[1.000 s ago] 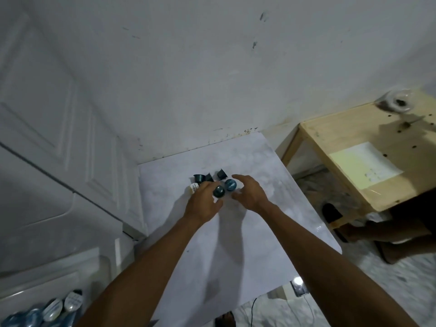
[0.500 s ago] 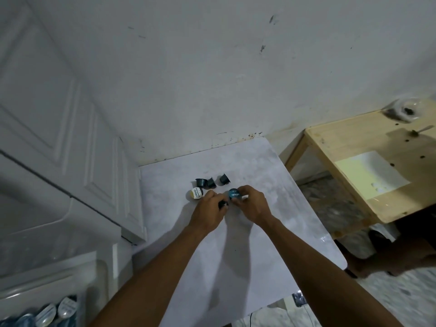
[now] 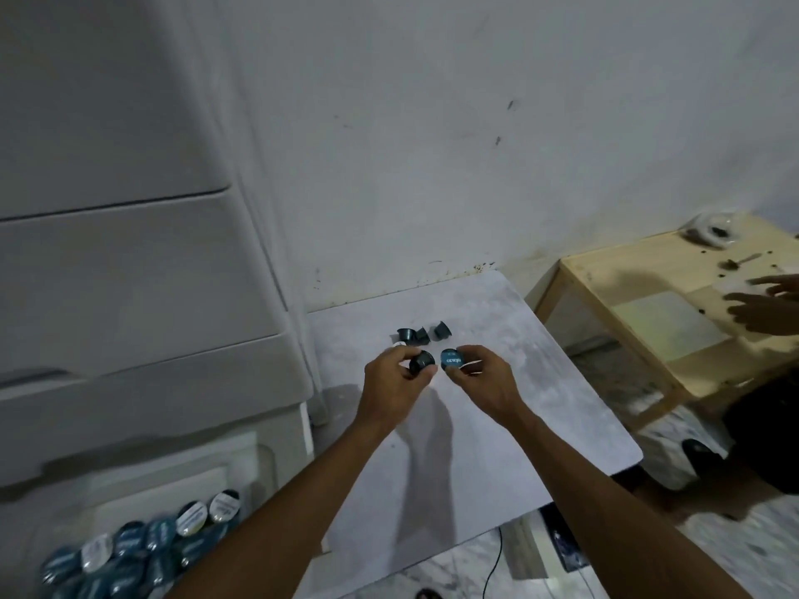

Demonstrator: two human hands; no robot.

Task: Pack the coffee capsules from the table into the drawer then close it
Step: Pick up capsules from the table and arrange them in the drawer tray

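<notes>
Capsules: left hand point(image 3: 391, 373) fingers grip one dark capsule point(image 3: 421, 361); right hand point(image 3: 480, 376) fingers grip a blue-lidded capsule point(image 3: 451, 358), both just above the desk point(image 3: 497, 425). Three loose capsules point(image 3: 421, 332) lie on the desk just beyond the hands. Drawer point(image 3: 142, 551), left of desk, open, holds many capsules.

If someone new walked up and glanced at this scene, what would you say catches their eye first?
Probably the two hands raised over the middle of the white table: the left hand pinches a dark capsule, and the right hand holds a blue-lidded capsule. Just behind them, three dark capsules wait on the table. At bottom left, the open drawer already holds a heap of capsules.
</notes>
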